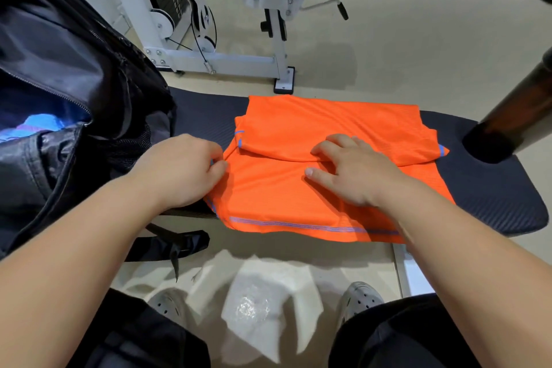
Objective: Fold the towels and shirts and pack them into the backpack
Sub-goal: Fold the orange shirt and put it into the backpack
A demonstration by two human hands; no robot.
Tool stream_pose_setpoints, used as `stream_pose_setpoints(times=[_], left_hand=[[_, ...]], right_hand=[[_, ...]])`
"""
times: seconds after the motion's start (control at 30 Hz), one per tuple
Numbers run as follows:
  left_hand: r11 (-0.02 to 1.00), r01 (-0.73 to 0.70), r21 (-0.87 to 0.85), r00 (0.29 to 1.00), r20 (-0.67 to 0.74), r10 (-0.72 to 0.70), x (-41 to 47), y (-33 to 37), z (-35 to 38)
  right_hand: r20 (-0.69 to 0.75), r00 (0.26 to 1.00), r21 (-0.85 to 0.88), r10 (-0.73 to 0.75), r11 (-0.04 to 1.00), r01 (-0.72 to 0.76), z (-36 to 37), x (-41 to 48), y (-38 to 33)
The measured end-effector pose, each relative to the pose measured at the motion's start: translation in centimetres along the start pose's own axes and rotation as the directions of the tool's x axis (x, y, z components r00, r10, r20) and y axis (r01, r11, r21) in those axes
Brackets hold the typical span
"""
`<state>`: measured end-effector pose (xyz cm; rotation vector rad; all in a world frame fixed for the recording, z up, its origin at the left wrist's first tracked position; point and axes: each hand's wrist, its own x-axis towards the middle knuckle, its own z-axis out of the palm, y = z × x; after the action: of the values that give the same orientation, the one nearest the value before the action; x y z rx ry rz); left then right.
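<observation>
An orange shirt (328, 128) with blue stitching lies partly folded on a dark padded bench (493, 194). My left hand (182, 170) pinches the shirt's left edge between thumb and fingers. On the middle of the shirt lies my right hand (352, 170), its fingers curled into a fold of the cloth and the thumb stretched out flat. A black backpack (74, 75) stands open at the left, touching the bench, and blue and purple cloth (38, 125) shows inside it.
A white weight machine (215, 24) with cables and a black seat stands behind the bench. A dark post (513, 116) rises at the bench's right end. My legs and grey shoes (358, 302) are below, on a pale floor.
</observation>
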<state>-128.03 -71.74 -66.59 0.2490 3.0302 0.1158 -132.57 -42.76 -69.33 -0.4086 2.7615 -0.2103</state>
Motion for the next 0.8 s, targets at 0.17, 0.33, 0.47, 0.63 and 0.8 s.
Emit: stream_pose_setpoints(times=[0.17, 0.33, 0.47, 0.63, 0.8], left_hand=[[0.983, 0.002, -0.186, 0.978, -0.202, -0.041, 2.2, 2.6, -1.2], [0.965, 0.023, -0.261, 0.982, -0.177, -0.071, 8.4, 5.1, -1.2], [0.938, 0.12, -0.324, 0.987, -0.064, -0.148, 13.0, 5.9, -0.7], [0.921, 0.2, -0.336, 0.98, 0.073, -0.186, 15.6, 5.0, 0.3], [0.914, 0.21, -0.348, 0.977, 0.058, -0.203, 16.4, 4.3, 0.5]], right_hand=[[-0.257, 0.967, -0.131, -0.008, 0.991, -0.027, -1.1, -0.4, 0.6], [-0.396, 0.904, 0.082, 0.159, 0.987, -0.137, -4.2, 2.2, 5.3], [-0.322, 0.894, 0.142, 0.311, 0.95, -0.279, -6.1, 4.1, 9.9], [-0.131, 0.939, 0.054, 0.317, 0.948, -0.312, -6.2, 5.3, 12.4], [-0.111, 0.945, 0.06, 0.308, 0.951, -0.303, -6.4, 6.5, 12.7]])
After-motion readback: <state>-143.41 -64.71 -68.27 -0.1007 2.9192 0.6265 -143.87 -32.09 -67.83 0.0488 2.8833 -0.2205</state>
